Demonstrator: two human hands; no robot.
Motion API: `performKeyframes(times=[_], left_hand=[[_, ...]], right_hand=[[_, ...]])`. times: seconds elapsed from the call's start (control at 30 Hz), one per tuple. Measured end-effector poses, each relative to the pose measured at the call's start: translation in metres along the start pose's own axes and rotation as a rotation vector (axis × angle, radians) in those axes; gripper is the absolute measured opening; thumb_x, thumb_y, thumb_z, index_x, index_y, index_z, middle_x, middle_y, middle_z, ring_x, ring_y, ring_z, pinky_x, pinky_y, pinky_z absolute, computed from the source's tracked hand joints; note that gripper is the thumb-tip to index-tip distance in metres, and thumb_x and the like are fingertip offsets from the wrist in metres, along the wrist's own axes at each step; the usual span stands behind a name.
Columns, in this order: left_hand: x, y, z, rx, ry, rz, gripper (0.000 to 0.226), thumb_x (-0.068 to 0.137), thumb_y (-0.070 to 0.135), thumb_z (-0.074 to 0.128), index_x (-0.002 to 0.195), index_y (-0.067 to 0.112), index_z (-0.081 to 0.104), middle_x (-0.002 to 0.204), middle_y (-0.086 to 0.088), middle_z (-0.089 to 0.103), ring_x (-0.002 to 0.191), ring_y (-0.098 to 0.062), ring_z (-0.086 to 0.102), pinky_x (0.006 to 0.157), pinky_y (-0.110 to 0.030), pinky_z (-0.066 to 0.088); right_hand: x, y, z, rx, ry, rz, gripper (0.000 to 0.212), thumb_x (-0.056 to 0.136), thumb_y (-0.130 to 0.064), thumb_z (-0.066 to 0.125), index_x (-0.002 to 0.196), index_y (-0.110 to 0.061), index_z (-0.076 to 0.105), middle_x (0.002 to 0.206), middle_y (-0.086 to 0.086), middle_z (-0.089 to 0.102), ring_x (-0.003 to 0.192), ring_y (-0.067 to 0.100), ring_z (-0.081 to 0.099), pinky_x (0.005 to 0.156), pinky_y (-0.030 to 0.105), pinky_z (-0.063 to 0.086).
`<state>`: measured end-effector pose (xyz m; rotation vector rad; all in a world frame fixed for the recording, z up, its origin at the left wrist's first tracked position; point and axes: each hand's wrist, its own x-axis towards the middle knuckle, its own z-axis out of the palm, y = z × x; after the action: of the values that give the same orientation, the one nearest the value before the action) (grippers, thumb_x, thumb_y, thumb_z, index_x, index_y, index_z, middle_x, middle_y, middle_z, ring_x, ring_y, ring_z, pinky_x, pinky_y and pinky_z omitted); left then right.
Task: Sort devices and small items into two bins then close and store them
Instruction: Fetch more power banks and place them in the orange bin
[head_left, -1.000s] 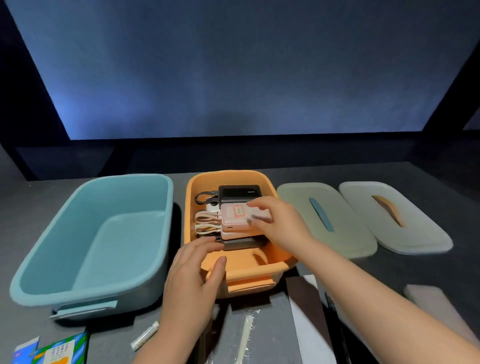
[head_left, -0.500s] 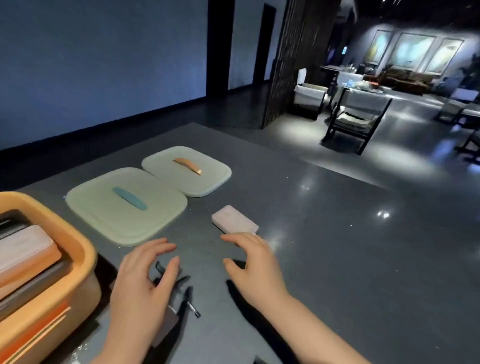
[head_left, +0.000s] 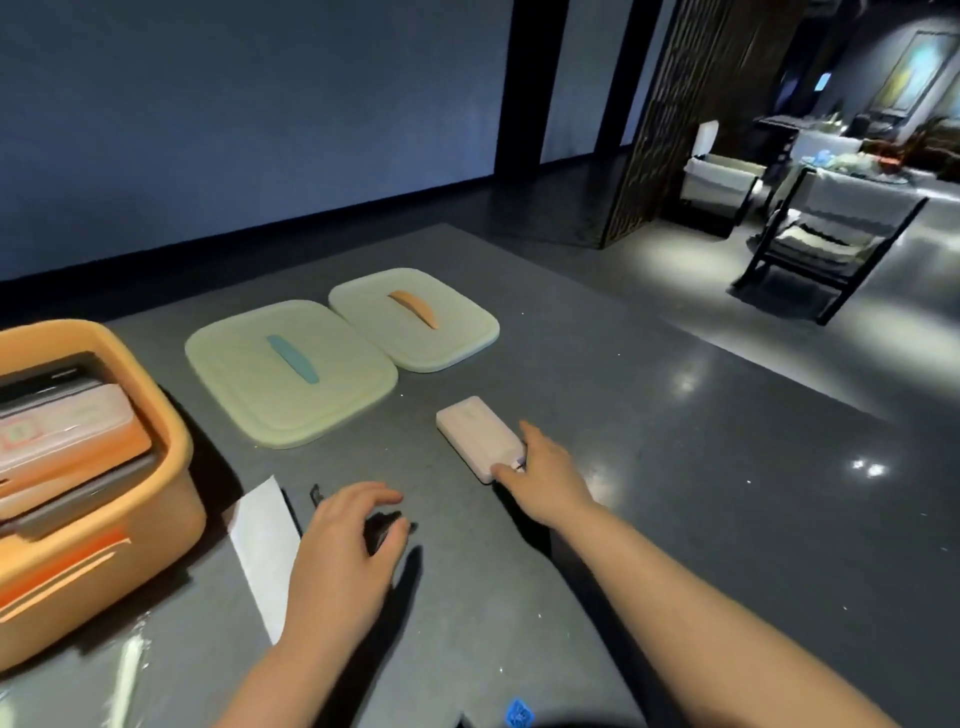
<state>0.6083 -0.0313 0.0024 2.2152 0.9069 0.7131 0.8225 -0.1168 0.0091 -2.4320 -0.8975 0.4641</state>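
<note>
Right hand (head_left: 545, 475) now reaches pale pink rectangular power bank (head_left: 478, 436) on grey tabletop (head_left: 649, 519), thumb and fingers closing on its near end; half second ago it hovered short. Pickup likely next, then orange plastic bin (head_left: 156, 426) at left, already holding stacked devices. Left hand (head_left: 345, 551) rests curled over small dark item (head_left: 384, 525); whether gripped, cannot tell. Far: two pale green lids (head_left: 280, 379), off. White sheet (head_left: 265, 540) between bin and hands; route otherwise unobstructed.

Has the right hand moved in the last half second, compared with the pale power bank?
Yes. The right hand has moved forward to grasp the power bank's near end.
</note>
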Motion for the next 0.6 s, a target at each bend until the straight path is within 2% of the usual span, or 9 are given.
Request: performKeyframes(times=[0.07, 0.17, 0.23, 0.3, 0.37, 0.43, 0.5, 0.53, 0.6], left_hand=[[-0.009, -0.004, 0.005, 0.082, -0.044, -0.024, 0.023, 0.082, 0.025, 0.069, 0.105, 0.024, 0.066, 0.113, 0.012, 0.060, 0.111, -0.011, 0.052, 0.092, -0.023, 0.037], [-0.020, -0.010, 0.008, 0.124, -0.050, -0.079, 0.023, 0.082, 0.028, 0.069, 0.105, 0.025, 0.067, 0.115, 0.009, 0.061, 0.113, -0.012, 0.052, 0.096, -0.026, 0.039], [-0.024, -0.014, 0.006, 0.112, -0.004, -0.121, 0.022, 0.081, 0.026, 0.070, 0.103, 0.025, 0.068, 0.114, 0.008, 0.062, 0.112, -0.012, 0.053, 0.096, -0.028, 0.040], [-0.026, -0.017, 0.003, 0.104, 0.045, -0.147, 0.021, 0.081, 0.024, 0.071, 0.102, 0.026, 0.068, 0.113, 0.009, 0.063, 0.112, -0.011, 0.053, 0.096, -0.029, 0.041], [-0.026, -0.018, -0.002, 0.095, 0.074, -0.152, 0.021, 0.081, 0.024, 0.070, 0.101, 0.028, 0.068, 0.111, 0.011, 0.063, 0.111, -0.009, 0.053, 0.096, -0.032, 0.043], [-0.027, -0.020, -0.005, 0.095, 0.085, -0.140, 0.021, 0.081, 0.023, 0.070, 0.101, 0.029, 0.068, 0.111, 0.014, 0.062, 0.109, -0.006, 0.052, 0.095, -0.031, 0.044], [-0.028, -0.020, -0.006, 0.092, 0.091, -0.120, 0.021, 0.082, 0.023, 0.069, 0.102, 0.029, 0.067, 0.111, 0.016, 0.060, 0.109, -0.003, 0.050, 0.094, -0.026, 0.041], [-0.028, -0.019, -0.006, 0.089, 0.094, -0.114, 0.021, 0.083, 0.023, 0.068, 0.103, 0.030, 0.067, 0.112, 0.018, 0.059, 0.109, -0.001, 0.049, 0.093, -0.023, 0.039], [-0.029, -0.015, -0.007, 0.085, 0.106, -0.107, 0.022, 0.083, 0.024, 0.068, 0.104, 0.032, 0.066, 0.113, 0.020, 0.058, 0.109, 0.002, 0.047, 0.092, -0.020, 0.035]], right_hand=[[0.016, -0.002, 0.008, 0.006, -0.082, 0.049, 0.073, 0.088, -0.036, 0.060, 0.147, -0.011, 0.025, 0.142, 0.012, 0.043, 0.128, 0.032, 0.041, 0.101, 0.039, 0.040], [0.018, -0.002, 0.020, 0.009, -0.051, 0.046, 0.066, 0.086, -0.034, 0.061, 0.141, -0.009, 0.033, 0.134, 0.013, 0.048, 0.122, 0.032, 0.045, 0.096, 0.039, 0.043], [0.005, -0.002, 0.029, 0.077, -0.004, -0.025, 0.058, 0.088, -0.031, 0.058, 0.139, -0.016, 0.036, 0.123, 0.006, 0.058, 0.113, 0.028, 0.052, 0.087, 0.036, 0.047], [-0.014, -0.003, 0.040, 0.104, -0.030, -0.132, 0.052, 0.091, -0.030, 0.053, 0.140, -0.024, 0.035, 0.104, -0.005, 0.065, 0.100, 0.023, 0.059, 0.079, 0.034, 0.048], [-0.021, -0.006, 0.045, 0.114, -0.034, -0.221, 0.042, 0.091, -0.023, 0.050, 0.132, -0.030, 0.045, 0.096, -0.008, 0.067, 0.093, 0.022, 0.062, 0.079, 0.037, 0.050], [-0.009, -0.006, 0.038, 0.094, 0.073, -0.301, 0.041, 0.086, -0.011, 0.054, 0.122, -0.030, 0.057, 0.102, -0.005, 0.068, 0.098, 0.021, 0.062, 0.081, 0.036, 0.050], [0.013, -0.006, 0.023, 0.008, 0.137, -0.412, 0.053, 0.080, -0.006, 0.060, 0.127, -0.028, 0.057, 0.123, -0.005, 0.060, 0.117, 0.018, 0.051, 0.091, 0.032, 0.044], [0.025, -0.009, 0.014, -0.076, 0.086, -0.473, 0.062, 0.078, -0.008, 0.064, 0.135, -0.029, 0.051, 0.138, -0.005, 0.051, 0.128, 0.018, 0.042, 0.100, 0.033, 0.037], [0.051, -0.018, 0.001, -0.281, -0.138, -0.578, 0.081, 0.077, -0.017, 0.070, 0.146, -0.034, 0.033, 0.157, -0.005, 0.023, 0.143, 0.018, 0.018, 0.112, 0.035, 0.019]])
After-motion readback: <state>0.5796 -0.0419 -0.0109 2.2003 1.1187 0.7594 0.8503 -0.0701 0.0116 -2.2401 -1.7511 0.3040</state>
